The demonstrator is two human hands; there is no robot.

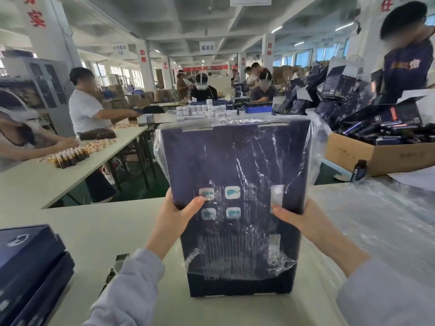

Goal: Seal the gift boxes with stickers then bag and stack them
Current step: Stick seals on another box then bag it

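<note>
- Left hand (179,215): grasps the left edge of the gift box (235,161), thumb laid across the front face, fingers hidden behind it.
- Right hand (299,217): grasps the right edge at about the same height, thumb on the front, fingers likewise hidden.
- Gift box: dark navy, held upright and facing the camera, its lower end at or just above the table (94,231); contact cannot be told.
- Plastic bag (315,142): clear, drawn over the box from the top; slack film stands off both upper corners. The crumpled mouth ends short of the bottom, leaving the lowest band of the box bare.
- Two pale rectangular patches (277,195) near the right edge, under the film; possibly seal stickers, not certain.
- Judgement: sealing likely done for this box and bagging mostly done. Left to do: draw the bag fully down, then stack.
- Stack of dark boxes (28,260) at the table's left; whether bagged cannot be told.
- Heap of clear bags (381,220) lies on the right.
</note>
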